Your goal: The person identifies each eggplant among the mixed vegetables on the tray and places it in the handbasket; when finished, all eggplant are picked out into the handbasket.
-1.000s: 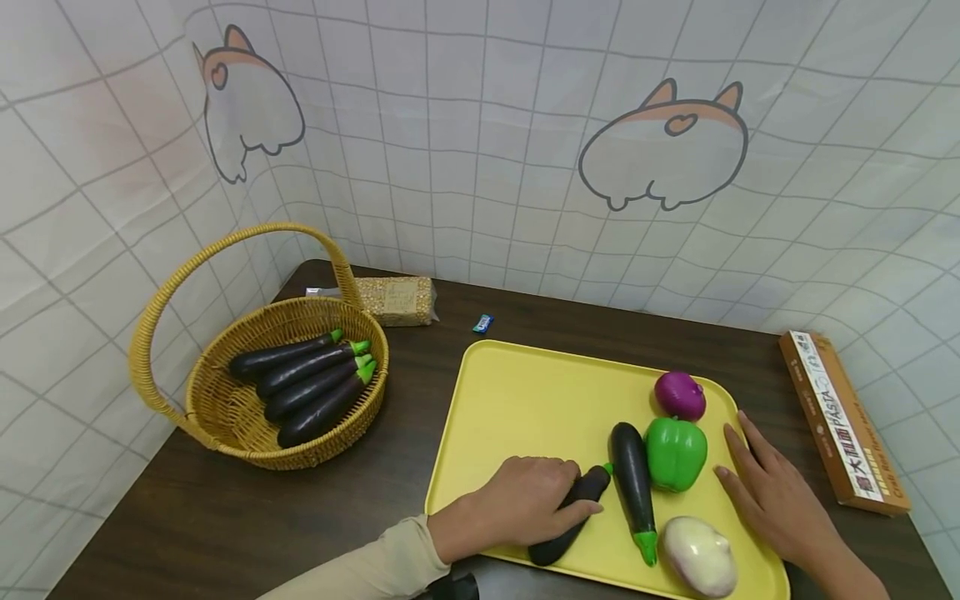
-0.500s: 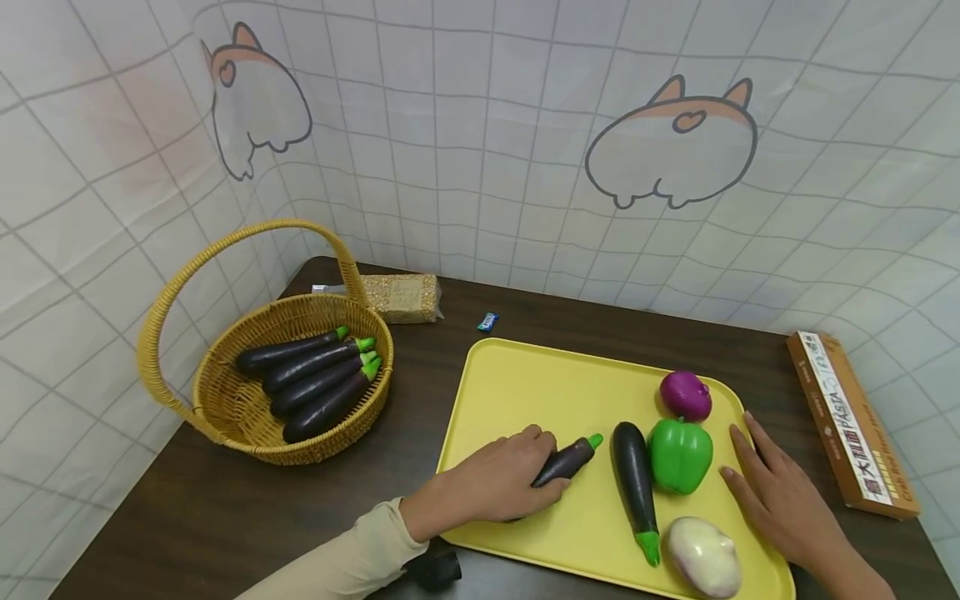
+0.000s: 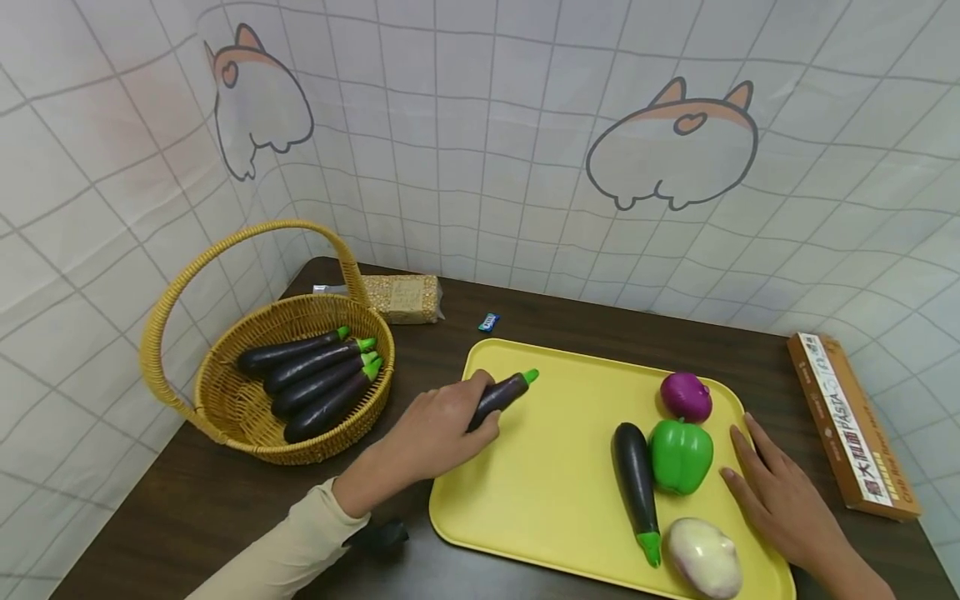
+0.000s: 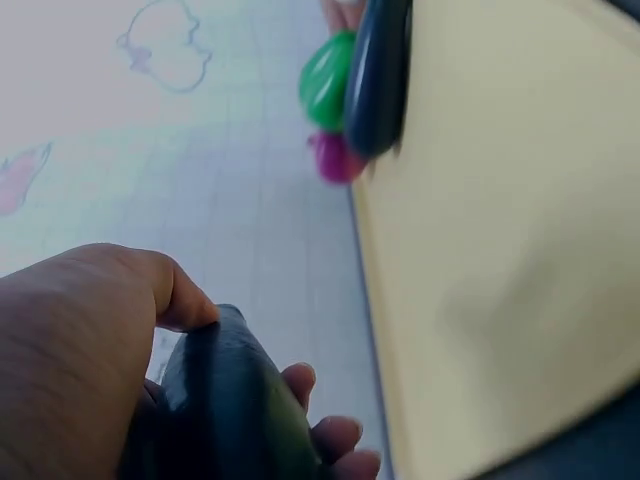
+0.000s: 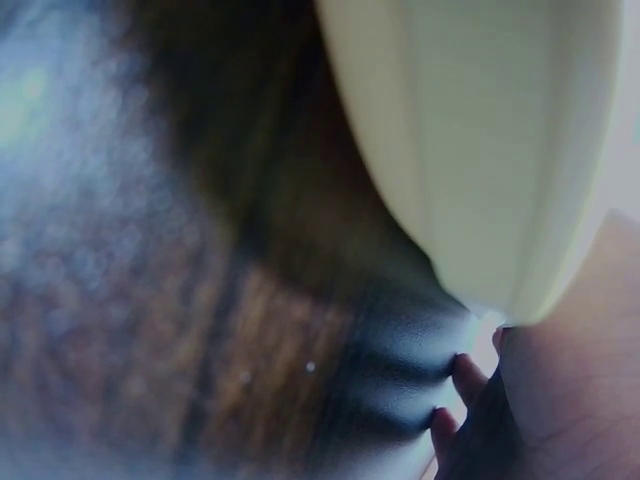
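Note:
My left hand grips an eggplant above the left part of the yellow tray; its green stem points up and to the right. In the left wrist view, thumb and fingers wrap round the dark eggplant. My right hand rests at the tray's right edge with its fingers spread and holds nothing. Another eggplant lies on the tray beside a green bell pepper, a purple onion and a pale, purple-tinged round vegetable.
A wicker basket with a tall handle stands at the left and holds several eggplants. Behind it lies a bag of yellow grains, with a small blue packet nearby. A pasta box lies at the right, by the wall.
My left hand has lifted the eggplant from the tray's front middle and carried it left, toward the basket. My right hand has stayed at the tray edge.

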Demonstrator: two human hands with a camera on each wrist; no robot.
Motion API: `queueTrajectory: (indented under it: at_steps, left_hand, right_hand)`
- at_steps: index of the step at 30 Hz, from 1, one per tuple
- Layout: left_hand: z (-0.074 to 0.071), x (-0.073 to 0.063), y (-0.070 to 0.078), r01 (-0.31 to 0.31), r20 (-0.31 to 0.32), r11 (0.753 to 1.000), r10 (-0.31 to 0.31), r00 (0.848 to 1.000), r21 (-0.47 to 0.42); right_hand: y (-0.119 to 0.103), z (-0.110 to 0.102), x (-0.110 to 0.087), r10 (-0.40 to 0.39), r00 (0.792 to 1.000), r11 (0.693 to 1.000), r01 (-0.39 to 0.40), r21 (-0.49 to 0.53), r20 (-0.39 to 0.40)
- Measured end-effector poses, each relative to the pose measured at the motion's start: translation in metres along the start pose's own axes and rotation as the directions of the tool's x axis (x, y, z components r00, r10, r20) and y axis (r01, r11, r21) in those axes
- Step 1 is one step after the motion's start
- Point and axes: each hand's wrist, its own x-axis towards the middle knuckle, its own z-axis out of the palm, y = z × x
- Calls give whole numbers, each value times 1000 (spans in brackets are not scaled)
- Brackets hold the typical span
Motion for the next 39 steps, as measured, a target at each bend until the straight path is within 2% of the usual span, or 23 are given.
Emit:
queueTrajectory:
  at_steps: [5, 8, 11, 15, 19, 25, 31, 39]
  left_hand:
    - [-29, -9, -22, 46, -102, 995, -37, 994, 90]
    - [-47, -17, -40, 101, -146, 988, -83, 986, 117]
    - [-61, -27, -58, 170, -172, 974, -144, 975, 148]
    - [-73, -42, -78, 253, -170, 952, -224, 960, 172]
    - [-78, -54, -89, 299, -141, 935, -275, 951, 189]
    - [-80, -66, -96, 327, -71, 917, -319, 945, 229]
    - [-80, -70, -95, 317, -29, 915, -320, 947, 250]
    - [-78, -72, -95, 322, -31, 904, -327, 944, 282]
  right_hand:
    - [1, 0, 0, 5, 1000, 1000, -5, -1, 10]
    - [1, -1, 0, 5, 1000, 1000, -5, -2, 9]
    - [1, -1, 0, 2, 1000, 1000, -2, -2, 6]
    - [2, -2, 0, 5, 1000, 1000, -5, -5, 8]
    - [2, -1, 0, 10, 1000, 1000, -10, -2, 14]
    - [3, 0, 0, 11, 1000, 1000, -11, -3, 18]
    - [3, 1, 1, 23, 999, 1000, -23, 0, 26]
    - [4, 1, 1, 6, 1000, 1000, -6, 9, 5]
